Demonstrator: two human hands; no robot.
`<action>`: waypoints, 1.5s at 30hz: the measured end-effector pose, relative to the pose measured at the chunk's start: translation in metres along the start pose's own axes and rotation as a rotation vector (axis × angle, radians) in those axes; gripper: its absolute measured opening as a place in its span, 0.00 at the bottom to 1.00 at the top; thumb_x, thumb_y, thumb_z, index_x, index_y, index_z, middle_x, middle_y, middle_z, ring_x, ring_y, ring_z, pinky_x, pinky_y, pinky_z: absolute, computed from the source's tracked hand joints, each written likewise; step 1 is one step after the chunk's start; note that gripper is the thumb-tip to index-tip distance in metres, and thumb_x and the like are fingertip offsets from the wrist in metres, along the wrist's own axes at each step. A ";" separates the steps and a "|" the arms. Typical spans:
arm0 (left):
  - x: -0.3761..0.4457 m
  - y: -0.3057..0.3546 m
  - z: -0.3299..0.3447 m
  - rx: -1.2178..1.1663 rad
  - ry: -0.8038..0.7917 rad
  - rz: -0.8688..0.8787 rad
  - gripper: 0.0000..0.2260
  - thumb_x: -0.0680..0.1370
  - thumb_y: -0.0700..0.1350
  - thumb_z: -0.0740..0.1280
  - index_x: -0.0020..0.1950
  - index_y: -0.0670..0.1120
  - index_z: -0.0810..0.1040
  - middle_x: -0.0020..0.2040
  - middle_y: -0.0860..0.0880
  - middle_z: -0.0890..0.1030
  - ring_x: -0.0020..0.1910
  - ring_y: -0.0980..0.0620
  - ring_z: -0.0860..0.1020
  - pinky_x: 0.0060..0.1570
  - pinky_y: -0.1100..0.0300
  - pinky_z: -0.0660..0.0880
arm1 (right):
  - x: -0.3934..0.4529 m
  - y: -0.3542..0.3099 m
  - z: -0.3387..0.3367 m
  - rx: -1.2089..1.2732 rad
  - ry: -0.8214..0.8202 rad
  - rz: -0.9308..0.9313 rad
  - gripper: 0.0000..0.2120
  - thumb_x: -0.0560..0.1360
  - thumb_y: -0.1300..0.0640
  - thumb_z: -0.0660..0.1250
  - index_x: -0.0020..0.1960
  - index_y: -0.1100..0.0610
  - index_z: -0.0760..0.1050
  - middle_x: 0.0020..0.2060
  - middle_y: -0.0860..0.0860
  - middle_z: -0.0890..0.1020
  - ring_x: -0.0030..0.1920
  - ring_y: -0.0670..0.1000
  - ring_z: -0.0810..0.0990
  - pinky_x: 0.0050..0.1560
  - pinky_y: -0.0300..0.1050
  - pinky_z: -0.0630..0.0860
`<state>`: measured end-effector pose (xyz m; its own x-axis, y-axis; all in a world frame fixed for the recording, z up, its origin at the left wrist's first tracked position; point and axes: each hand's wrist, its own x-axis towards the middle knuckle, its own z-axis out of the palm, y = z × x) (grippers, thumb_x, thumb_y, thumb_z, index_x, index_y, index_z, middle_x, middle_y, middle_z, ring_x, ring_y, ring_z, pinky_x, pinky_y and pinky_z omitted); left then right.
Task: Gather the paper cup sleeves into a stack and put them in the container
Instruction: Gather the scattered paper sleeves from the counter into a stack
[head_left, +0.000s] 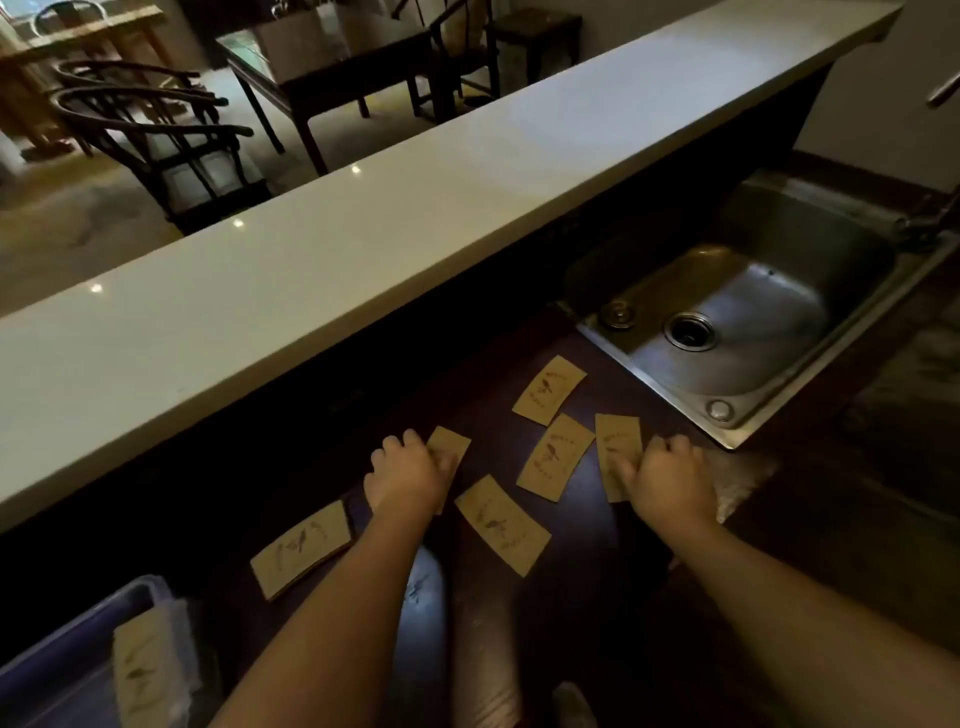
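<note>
Left hand (408, 475): knuckles up, fingers curled down onto a sleeve (449, 449) on the dark counter (582, 597); grip narrow and pressing on the paper, but whether it is pinched or only pinned I cannot tell.
Right hand (667, 478): fingers laid on the sleeve by the sink (615, 452), covering its near right part; grip narrow, same doubt about pinch or press.
Loose sleeves between the hands: one upright-tilted sleeve (555, 457) just left of the right hand, one slanted sleeve (501, 525) lying nearer the body between both forearms.
Far sleeve (548, 389): beyond the others, close to the sink (737, 421) rim; the right hand is nearer.
Outer sleeve (301, 548): left of the left forearm, long axis running up to the right; the left hand is nearer.
Container (78, 644): low at the left, well apart from the spread, with a sleeve already in it (143, 670).
Key relation: the middle sleeves lie inward of both grips, so sliding each hand toward the other looks like the way to a stack.
</note>
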<state>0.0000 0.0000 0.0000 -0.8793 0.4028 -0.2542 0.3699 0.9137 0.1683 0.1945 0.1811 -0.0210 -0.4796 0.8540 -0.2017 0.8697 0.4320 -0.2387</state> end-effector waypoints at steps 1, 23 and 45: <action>0.003 0.001 0.001 -0.017 -0.022 -0.054 0.29 0.76 0.59 0.59 0.71 0.43 0.64 0.67 0.40 0.70 0.65 0.39 0.68 0.56 0.46 0.70 | 0.001 0.000 0.002 0.005 -0.011 0.041 0.31 0.78 0.38 0.57 0.63 0.65 0.72 0.61 0.62 0.74 0.62 0.61 0.71 0.58 0.54 0.70; 0.023 -0.034 0.019 -0.555 -0.137 -0.118 0.12 0.76 0.45 0.67 0.55 0.50 0.66 0.46 0.51 0.75 0.38 0.55 0.74 0.36 0.55 0.75 | 0.002 -0.015 0.022 0.089 0.027 0.201 0.26 0.75 0.41 0.65 0.59 0.64 0.76 0.60 0.61 0.73 0.62 0.61 0.70 0.57 0.53 0.72; -0.088 -0.035 -0.005 -1.740 -0.433 -0.406 0.16 0.81 0.47 0.57 0.57 0.41 0.80 0.53 0.38 0.84 0.53 0.41 0.82 0.58 0.42 0.76 | -0.087 -0.100 0.017 1.310 -0.629 0.032 0.08 0.72 0.61 0.73 0.50 0.58 0.78 0.37 0.53 0.88 0.37 0.51 0.87 0.34 0.41 0.80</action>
<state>0.0623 -0.0679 0.0211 -0.5906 0.4388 -0.6773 -0.7610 -0.0238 0.6483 0.1475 0.0587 0.0039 -0.7328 0.4435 -0.5160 0.3175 -0.4478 -0.8359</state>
